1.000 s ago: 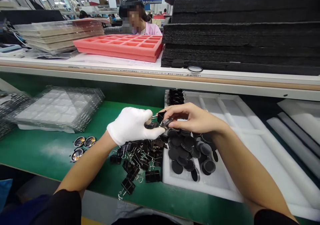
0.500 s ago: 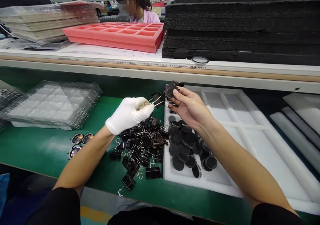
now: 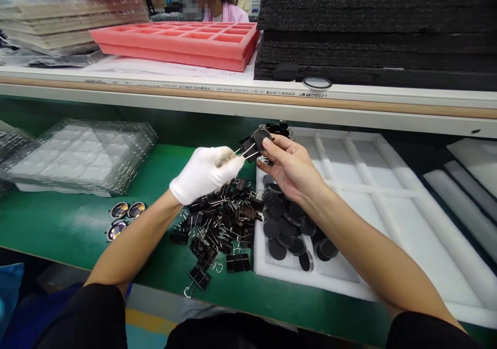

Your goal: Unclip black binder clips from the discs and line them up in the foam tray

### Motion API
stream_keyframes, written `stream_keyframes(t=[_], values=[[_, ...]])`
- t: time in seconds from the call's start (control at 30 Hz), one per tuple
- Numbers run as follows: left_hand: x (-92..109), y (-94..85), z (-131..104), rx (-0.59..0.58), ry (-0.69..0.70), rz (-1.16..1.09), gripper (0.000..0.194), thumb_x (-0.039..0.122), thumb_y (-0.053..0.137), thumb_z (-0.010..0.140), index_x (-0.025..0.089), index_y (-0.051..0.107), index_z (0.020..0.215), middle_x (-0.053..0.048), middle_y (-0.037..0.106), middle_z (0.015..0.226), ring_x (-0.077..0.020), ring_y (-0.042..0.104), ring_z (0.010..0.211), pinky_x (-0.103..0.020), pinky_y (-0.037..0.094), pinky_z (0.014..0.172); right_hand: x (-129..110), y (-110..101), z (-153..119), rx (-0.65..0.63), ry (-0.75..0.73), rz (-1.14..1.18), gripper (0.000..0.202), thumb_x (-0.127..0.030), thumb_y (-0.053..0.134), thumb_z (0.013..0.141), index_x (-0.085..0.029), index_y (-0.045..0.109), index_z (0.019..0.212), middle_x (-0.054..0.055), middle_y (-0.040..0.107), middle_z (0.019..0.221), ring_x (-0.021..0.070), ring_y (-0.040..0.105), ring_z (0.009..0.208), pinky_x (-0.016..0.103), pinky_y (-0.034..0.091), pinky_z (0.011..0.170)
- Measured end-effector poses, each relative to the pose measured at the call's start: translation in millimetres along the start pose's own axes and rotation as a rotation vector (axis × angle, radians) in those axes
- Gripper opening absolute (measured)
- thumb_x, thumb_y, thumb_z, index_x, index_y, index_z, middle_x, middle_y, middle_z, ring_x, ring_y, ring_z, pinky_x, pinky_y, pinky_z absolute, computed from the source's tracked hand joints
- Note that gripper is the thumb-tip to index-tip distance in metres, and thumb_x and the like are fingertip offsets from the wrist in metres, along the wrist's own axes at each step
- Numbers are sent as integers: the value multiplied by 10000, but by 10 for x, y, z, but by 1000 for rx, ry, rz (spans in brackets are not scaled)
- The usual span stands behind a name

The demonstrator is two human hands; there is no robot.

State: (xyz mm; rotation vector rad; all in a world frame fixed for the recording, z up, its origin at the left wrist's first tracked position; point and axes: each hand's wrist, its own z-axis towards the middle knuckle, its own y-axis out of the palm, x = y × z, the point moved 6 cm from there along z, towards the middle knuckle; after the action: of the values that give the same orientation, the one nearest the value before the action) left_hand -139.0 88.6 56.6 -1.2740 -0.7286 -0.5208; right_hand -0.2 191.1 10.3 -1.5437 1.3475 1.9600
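My left hand (image 3: 209,172), in a white glove, pinches the wire handles of a black binder clip (image 3: 251,150). Bare, my right hand (image 3: 290,165) grips a round black disc (image 3: 262,139) between thumb and fingers. The clip's jaw end meets the disc's edge; whether it is clamped on the rim I cannot tell. Below my hands lies a heap of black binder clips (image 3: 223,224) with silver handles. Beside it, many similar black discs (image 3: 285,230) are piled in the near left compartment of a white foam tray (image 3: 310,278).
Several round, shiny-faced parts (image 3: 119,210) lie on the green table (image 3: 58,219) at left. Behind them are stacked clear plastic trays (image 3: 81,157). A shelf edge (image 3: 194,98) crosses above my hands, carrying a pink foam tray (image 3: 174,43) and black foam sheets (image 3: 368,33). A person sits beyond.
My left hand has brought the binder clip right and up to the disc; they were apart before. The disc has tilted in my right hand. The camera view has shifted slightly.
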Motion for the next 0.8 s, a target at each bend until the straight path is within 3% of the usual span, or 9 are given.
stream_keyframes(t=[0.1, 0.2, 0.33, 0.4, 0.47, 0.53, 0.57, 0.67, 0.8], values=[[14, -33, 10, -12, -13, 14, 356, 471, 568, 948, 189, 597, 732, 37, 609, 562, -75, 501, 432, -204, 355, 430, 1, 18, -15, -8, -6, -4, 417, -481, 962, 659, -270, 738, 941, 14, 761, 1038, 206, 680, 1013, 375, 566, 853], [7, -127, 32, -115, 14, 57, 449, 558, 481, 991, 175, 688, 878, -7, 716, 714, -87, 531, 469, -226, 415, 478, -27, 17, -17, -17, -10, 21, 423, -479, 958, 658, -272, 717, 937, 11, 752, 1037, 208, 684, 1002, 384, 579, 858], [-200, -326, 141, -102, 26, 411, 547, 597, 363, 1028, 198, 736, 1003, -54, 768, 870, -160, 651, 655, -285, 498, 659, -61, -31, 14, 36, 10, 94, 421, -533, 901, 702, -264, 668, 927, 11, 716, 971, 206, 691, 941, 342, 578, 750], [-436, -311, 219, -151, -80, 714, 508, 588, 409, 1005, 206, 743, 996, -87, 767, 892, -237, 696, 779, -333, 500, 718, -43, -57, 38, 66, 40, 118, 430, -545, 890, 701, -257, 649, 910, 5, 685, 896, 190, 681, 860, 309, 554, 670], [-725, -238, 268, -271, -286, 922, 535, 613, 416, 983, 190, 744, 971, -135, 758, 894, -306, 707, 818, -377, 494, 717, 3, -80, 57, 93, 89, 149, 418, -513, 899, 686, -252, 637, 881, -2, 659, 844, 170, 652, 782, 289, 526, 613], [-914, -151, 285, -368, -413, 962, 555, 623, 404, 978, 183, 732, 892, -156, 744, 869, -320, 699, 794, -384, 478, 687, 65, -97, 65, 107, 151, 171, 382, -449, 906, 668, -243, 632, 837, -2, 650, 821, 156, 624, 738, 281, 513, 593], [-941, -115, 296, -380, -407, 938, 532, 603, 409, 978, 192, 716, 834, -145, 734, 838, -304, 688, 766, -372, 462, 667, 92, -102, 65, 105, 178, 167, 362, -412, 909, 656, -238, 634, 815, -3, 650, 813, 152, 613, 726, 279, 511, 592], [-762, -157, 299, -220, -243, 821, 417, 492, 480, 953, 220, 607, 663, -60, 641, 667, -212, 579, 617, -328, 369, 590, 118, -92, 56, 44, 205, 82, 324, -349, 924, 622, -228, 673, 787, -6, 663, 803, 139, 593, 713, 265, 504, 596], [-169, -387, 97, 189, 49, 573, 422, 421, 513, 956, 208, 481, 593, 16, 468, 547, -127, 410, 541, -298, 300, 563, 85, 18, 3, -150, 134, -82, 343, -415, 950, 644, -244, 770, 882, 9, 742, 914, 153, 644, 808, 266, 531, 657]])
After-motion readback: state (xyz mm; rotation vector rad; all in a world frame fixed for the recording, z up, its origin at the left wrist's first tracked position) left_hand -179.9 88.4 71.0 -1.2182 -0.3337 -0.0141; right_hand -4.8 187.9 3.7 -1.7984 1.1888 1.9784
